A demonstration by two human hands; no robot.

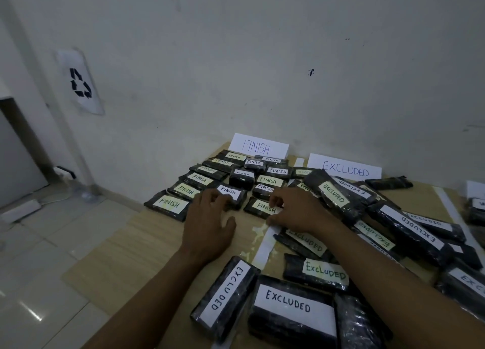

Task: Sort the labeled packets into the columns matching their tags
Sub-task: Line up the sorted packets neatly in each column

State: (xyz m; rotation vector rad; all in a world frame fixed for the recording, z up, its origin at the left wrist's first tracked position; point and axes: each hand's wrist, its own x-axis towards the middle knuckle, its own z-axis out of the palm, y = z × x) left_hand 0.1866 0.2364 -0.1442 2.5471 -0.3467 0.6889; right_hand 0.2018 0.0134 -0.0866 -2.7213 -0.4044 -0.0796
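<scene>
Fingers (276,198) curled on two FINISH packets (263,207)

You face about fourteen FINISH packets (169,204) and at least a dozen EXCLUDED packets (288,304), heaped past an exact tally, on one counter (147,243), below two readable header cards: FINISH card (258,146), EXCLUDED card (345,169).

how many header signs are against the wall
3: FINISH sign at left, EXCLUDED sign beside it, third sign cut off at right edge; others may be out of view.
</scene>
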